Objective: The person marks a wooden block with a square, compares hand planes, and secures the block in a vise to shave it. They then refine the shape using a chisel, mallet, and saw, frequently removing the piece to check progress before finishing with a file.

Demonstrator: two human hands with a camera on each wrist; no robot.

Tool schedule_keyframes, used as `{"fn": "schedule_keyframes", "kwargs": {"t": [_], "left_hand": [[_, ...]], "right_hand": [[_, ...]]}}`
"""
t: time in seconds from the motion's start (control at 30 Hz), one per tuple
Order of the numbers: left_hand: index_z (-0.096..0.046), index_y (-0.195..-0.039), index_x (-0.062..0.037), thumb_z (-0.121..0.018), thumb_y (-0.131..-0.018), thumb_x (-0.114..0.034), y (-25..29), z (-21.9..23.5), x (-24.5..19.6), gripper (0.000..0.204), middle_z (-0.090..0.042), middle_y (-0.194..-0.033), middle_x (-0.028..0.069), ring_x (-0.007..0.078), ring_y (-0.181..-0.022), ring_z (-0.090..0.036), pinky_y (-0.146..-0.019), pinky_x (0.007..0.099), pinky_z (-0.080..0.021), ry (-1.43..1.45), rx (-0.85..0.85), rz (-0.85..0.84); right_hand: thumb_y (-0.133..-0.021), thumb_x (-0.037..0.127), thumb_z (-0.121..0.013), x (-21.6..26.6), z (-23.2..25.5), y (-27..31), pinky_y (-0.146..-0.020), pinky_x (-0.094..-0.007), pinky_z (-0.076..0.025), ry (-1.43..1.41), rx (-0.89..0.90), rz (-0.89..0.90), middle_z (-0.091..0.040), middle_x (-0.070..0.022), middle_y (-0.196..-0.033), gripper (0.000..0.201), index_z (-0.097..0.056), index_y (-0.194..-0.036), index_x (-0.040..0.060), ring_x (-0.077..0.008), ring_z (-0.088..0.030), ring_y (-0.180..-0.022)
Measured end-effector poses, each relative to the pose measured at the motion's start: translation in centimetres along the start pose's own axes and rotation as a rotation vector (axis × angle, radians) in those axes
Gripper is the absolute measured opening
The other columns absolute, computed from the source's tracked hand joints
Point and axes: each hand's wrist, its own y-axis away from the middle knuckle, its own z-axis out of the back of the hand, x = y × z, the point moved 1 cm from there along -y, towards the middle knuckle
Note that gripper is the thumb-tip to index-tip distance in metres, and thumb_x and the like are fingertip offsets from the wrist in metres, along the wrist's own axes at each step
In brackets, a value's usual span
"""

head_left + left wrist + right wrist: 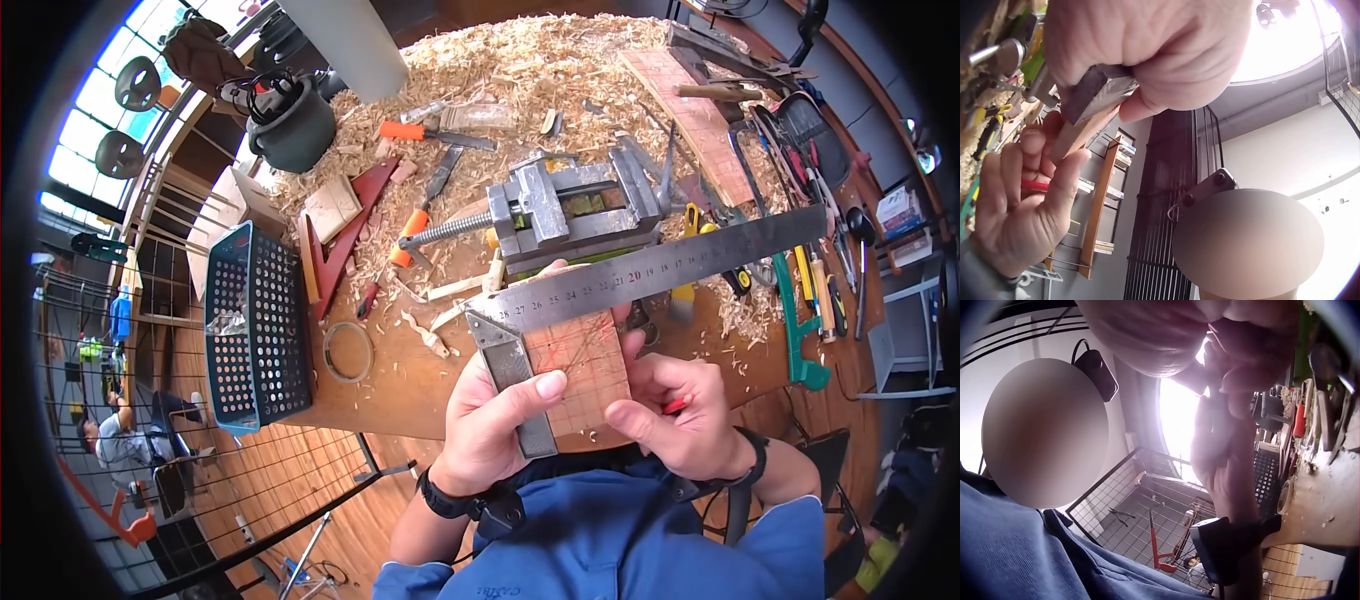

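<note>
I'm watching the left grip [490, 425], nearly closed, pinching a steel square [650, 280] to a red-lined wooden block [588, 358] over the six-o'clock edge of the counter [415, 390]. The right grip [690, 418], parted by the block's thickness, is holding its four-o'clock side, a red stick [679, 405] tucked in. A vise [545, 208] is sitting at twelve.

Wood block [590, 372] part-hidden behind square [640, 280]; red stick [679, 404] mostly hidden by right fingers [690, 376].

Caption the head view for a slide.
Left hand grips a steel square against a lined wooden block; right hand, holding a slim red item, touches the block's edge; a vise beyond.
</note>
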Motion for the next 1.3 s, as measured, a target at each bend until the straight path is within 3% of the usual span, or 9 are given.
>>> {"fn": "schedule_keyframes", "kwargs": {"t": [0.23, 0.3, 0.53, 0.8, 1.1, 1.3], "left_hand": [[-0.02, -0.173, -0.0045, -0.063, -0.102, -0.01, 0.0, -0.5, -0.4, 0.084, -0.047, -0.164, 0.03, 0.0429, -0.149, -0.053, -0.122, 0.0545, -0.046, -0.001, 0.007, -0.05], [-0.034, -0.163, 0.0083, -0.064, -0.095, -0.016, -0.1, -1.4, -0.6, 0.078, -0.051, -0.158, 0.0331, 0.0448, -0.139, -0.062, -0.115, 0.0565, -0.054, -0.036, -0.123, -0.088], [-0.034, -0.163, 0.0084, -0.064, -0.096, -0.016, -0.4, -1.5, -0.5, 0.078, -0.05, -0.16, 0.0326, 0.0433, -0.14, -0.062, -0.114, 0.0543, -0.056, -0.039, -0.143, -0.076], [-0.033, -0.164, 0.0083, -0.065, -0.096, -0.015, -0.7, -1.4, -0.2, 0.078, -0.048, -0.161, 0.0327, 0.0439, -0.141, -0.06, -0.115, 0.0539, -0.055, -0.023, -0.131, -0.046], [-0.034, -0.163, 0.0081, -0.065, -0.096, -0.013, -0.8, -1.2, -0.1, 0.077, -0.049, -0.161, 0.0321, 0.0439, -0.142, -0.06, -0.114, 0.0546, -0.055, -0.034, -0.122, -0.044], [-0.035, -0.163, 0.0084, -0.065, -0.097, -0.014, -0.8, -1.1, 0.0, 0.076, -0.049, -0.161, 0.0322, 0.0443, -0.142, -0.06, -0.114, 0.0551, -0.055, -0.043, -0.118, -0.047]], "right_hand": [[-0.103, 0.009, -0.077, 0.6, -0.9, -0.4, -0.059, -0.0215, -0.054, 0.035, -0.026, 0.045, -0.079, -0.0093, -0.083, 0.017, -0.073, -0.103, -0.0079, -0.0056, -0.071, -0.072], [-0.104, 0.011, -0.076, 0.8, -0.8, -0.5, -0.056, -0.0225, -0.055, 0.044, 0.008, 0.01, -0.08, -0.0113, -0.083, 0.019, -0.073, -0.102, -0.0079, -0.0079, -0.073, -0.07], [-0.105, 0.014, -0.073, 0.7, -0.9, -0.7, -0.054, -0.0226, -0.055, -0.021, -0.005, -0.034, -0.08, -0.0117, -0.083, 0.021, -0.074, -0.105, -0.0073, -0.0084, -0.074, -0.07], [-0.106, 0.014, -0.073, 0.2, -0.5, -0.6, -0.053, -0.0202, -0.048, -0.046, -0.022, -0.034, -0.079, -0.0091, -0.081, 0.02, -0.074, -0.103, -0.0057, -0.0036, -0.064, -0.06], [-0.106, 0.015, -0.073, 0.0, -0.3, -0.6, -0.05, -0.0202, -0.045, -0.047, -0.022, -0.043, -0.078, -0.0079, -0.08, 0.021, -0.073, -0.103, -0.0054, -0.0024, -0.062, -0.058], [-0.106, 0.015, -0.073, 0.2, -0.2, -0.5, -0.053, -0.0212, -0.048, -0.041, -0.014, -0.063, -0.078, -0.008, -0.081, 0.021, -0.074, -0.104, -0.006, -0.0031, -0.064, -0.062]]}}
